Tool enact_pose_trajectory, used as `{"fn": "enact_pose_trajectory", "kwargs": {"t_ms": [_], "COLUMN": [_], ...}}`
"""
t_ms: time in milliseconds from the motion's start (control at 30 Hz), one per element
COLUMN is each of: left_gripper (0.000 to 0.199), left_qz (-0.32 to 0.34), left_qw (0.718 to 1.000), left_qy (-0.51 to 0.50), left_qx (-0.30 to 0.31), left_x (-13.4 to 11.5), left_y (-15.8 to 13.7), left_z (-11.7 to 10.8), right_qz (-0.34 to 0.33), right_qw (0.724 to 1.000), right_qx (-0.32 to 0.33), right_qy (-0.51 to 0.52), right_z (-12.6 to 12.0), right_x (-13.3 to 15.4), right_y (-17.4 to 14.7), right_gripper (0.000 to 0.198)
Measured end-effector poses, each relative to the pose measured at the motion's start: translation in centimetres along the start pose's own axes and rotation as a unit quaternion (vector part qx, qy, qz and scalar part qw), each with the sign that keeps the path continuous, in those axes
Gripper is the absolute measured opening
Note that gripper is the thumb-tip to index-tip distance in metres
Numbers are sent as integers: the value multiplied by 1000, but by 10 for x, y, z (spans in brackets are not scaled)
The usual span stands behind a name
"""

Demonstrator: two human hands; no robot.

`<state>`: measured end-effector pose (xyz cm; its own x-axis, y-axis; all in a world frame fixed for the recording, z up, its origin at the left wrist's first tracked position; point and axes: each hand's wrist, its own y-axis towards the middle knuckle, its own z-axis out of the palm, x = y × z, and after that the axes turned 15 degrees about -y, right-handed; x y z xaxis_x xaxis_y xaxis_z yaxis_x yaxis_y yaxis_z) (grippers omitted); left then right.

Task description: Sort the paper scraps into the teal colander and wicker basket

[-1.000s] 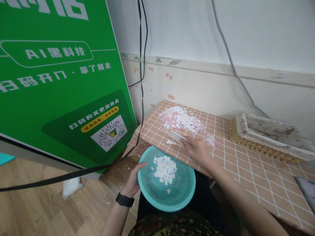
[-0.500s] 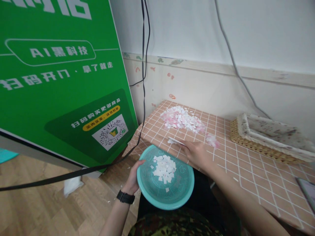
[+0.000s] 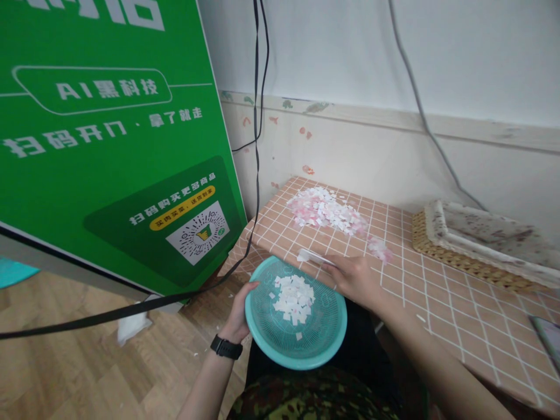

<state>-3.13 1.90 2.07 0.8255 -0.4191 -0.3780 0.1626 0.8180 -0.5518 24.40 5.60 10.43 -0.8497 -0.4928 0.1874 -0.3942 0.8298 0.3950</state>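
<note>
Paper bits (image 3: 294, 298) sit heaped inside the colander (image 3: 301, 363). With my left grip (image 3: 238, 317) I hold the colander's rim; my right grip (image 3: 359, 280) pinches a white card (image 3: 317, 257) by the edge of the desk (image 3: 464, 315), just beyond the colander. A pink-and-white pile (image 3: 324, 209) lies farther beyond the colander, on the desk.

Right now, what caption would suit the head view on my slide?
Left hand holds a turquoise basket with small white pieces by the table; right hand holds a flat white object.
</note>
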Motion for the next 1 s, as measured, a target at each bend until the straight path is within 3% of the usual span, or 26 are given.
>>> {"fn": "enact_pose_trajectory", "kwargs": {"t_ms": [233,433,667,867,1000], "left_gripper": [17,19,21,22,21], "left_qz": [0,-10,-19,-26,-23], "left_qw": [1000,1000,1000,999,1000], "left_qy": [1,8,19,8,8], "left_qx": [-3,6,9,18,9], "left_x": [1,0,-1,0,-1], "left_y": [2,-1,0,0,-1], "left_z": [-3,-1,-2,-3,-4], "right_qz": [36,-14,12,-12,38], "right_qw": [997,997,1000,998,998], "right_qx": [-48,-20,-11,20,-35], "right_qy": [-42,-67,-9,54,20], "right_z": [-2,8,2,-2,-10], "right_x": [-4,4,4,15,-8], "right_y": [-3,-17,-6,-8,-3], "right_gripper": [27,29,26,25,23]}}
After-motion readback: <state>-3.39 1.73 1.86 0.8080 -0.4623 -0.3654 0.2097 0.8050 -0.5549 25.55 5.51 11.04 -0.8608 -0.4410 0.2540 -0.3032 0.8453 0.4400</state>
